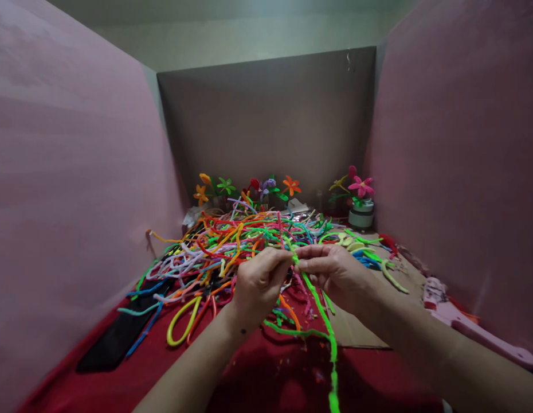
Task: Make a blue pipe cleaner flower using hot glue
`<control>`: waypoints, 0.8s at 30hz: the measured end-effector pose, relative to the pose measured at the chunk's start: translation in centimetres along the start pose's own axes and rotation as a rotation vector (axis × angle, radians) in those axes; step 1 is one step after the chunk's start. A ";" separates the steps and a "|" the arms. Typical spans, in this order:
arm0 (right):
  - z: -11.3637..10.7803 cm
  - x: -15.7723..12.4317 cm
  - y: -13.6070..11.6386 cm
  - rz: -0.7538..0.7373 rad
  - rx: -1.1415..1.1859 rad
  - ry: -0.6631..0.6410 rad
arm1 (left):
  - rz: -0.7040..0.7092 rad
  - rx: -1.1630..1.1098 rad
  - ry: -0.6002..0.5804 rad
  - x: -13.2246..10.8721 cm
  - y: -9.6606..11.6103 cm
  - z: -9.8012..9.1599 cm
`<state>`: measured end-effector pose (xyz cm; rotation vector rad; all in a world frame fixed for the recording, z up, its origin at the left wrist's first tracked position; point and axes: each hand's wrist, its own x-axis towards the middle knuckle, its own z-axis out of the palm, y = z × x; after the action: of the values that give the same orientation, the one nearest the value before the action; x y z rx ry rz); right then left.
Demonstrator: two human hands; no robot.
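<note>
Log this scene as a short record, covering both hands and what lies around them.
left hand: fingers closed at the upper part of a bright green fuzzy stem
right hand: thumb and fingers on the same stem, beside the left
beyond hands: tangled pile of multicoloured fuzzy stems
left side: flat black object, yellow loop handle
right side: cardboard, pink tool
back: fuzzy flowers, pale green pot
surface: red cloth
</note>
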<state>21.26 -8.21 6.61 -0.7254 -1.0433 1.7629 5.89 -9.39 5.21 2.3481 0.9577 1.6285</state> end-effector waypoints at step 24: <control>0.2 -0.8 1.7 -0.076 0.074 0.066 | 0.421 0.331 -0.061 -1.1 0.0 -0.8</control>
<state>20.68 -9.33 5.23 -0.6846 -0.9445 1.6920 4.93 -10.20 4.62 2.9727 0.8123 1.6159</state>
